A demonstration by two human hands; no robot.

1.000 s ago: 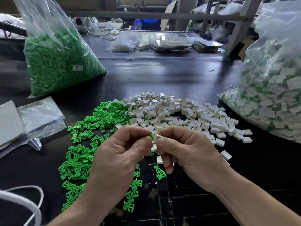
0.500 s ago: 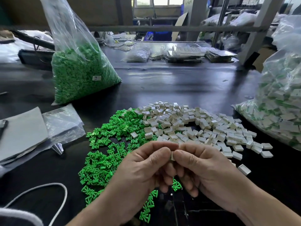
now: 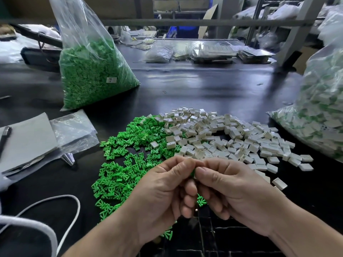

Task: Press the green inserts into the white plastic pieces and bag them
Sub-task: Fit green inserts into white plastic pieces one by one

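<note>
My left hand [image 3: 167,190] and my right hand [image 3: 228,190] meet fingertip to fingertip over the near edge of the table. Between the thumbs and forefingers they pinch one small piece [image 3: 193,172], of which only a green sliver shows; the rest is hidden by the fingers. A spread of loose green inserts [image 3: 126,160] lies on the black table to the left. A heap of white plastic pieces [image 3: 222,138] lies behind and to the right of my hands.
A tall clear bag of green inserts [image 3: 92,75] stands at the back left. A large clear bag of assembled white-and-green pieces [image 3: 319,115] sits at the right edge. Grey sheets, a pen and empty plastic bags [image 3: 72,130] lie left; a white cable [image 3: 61,199] curls near left.
The camera has tilted up and the view has shifted. My hands have closed together on the piece, so the white part seen a second ago is now covered by the fingers.
</note>
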